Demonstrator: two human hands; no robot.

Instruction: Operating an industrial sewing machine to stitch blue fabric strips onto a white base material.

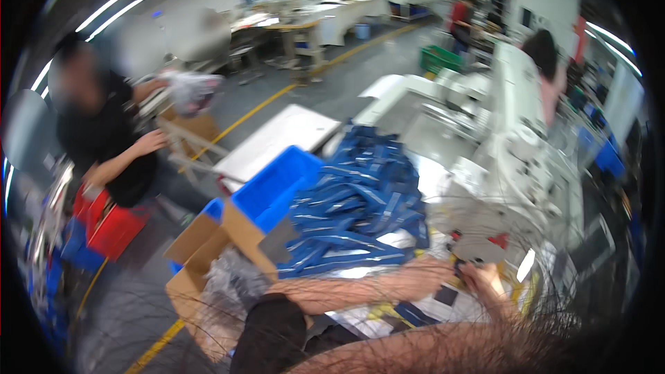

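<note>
My left hand (428,277) reaches in from the left under the head of a white industrial sewing machine (512,166). Close beside it is my right hand (487,285), its fingers drawn together below the rounded machine head. Both hands look closed at the needle area, but blur and the machine head hide what they hold. A dark blue fabric strip (415,314) lies below my hands, among white and yellow pieces. Left of the machine head is a large heap of blue fabric strips (360,201) with pale lines along them.
An open cardboard box (187,249) with clear plastic stands at my left, beside a blue bin (277,187). A white board (291,138) lies beyond. At far left a person (104,125) holds a plastic bag (194,90), near a red crate (118,232).
</note>
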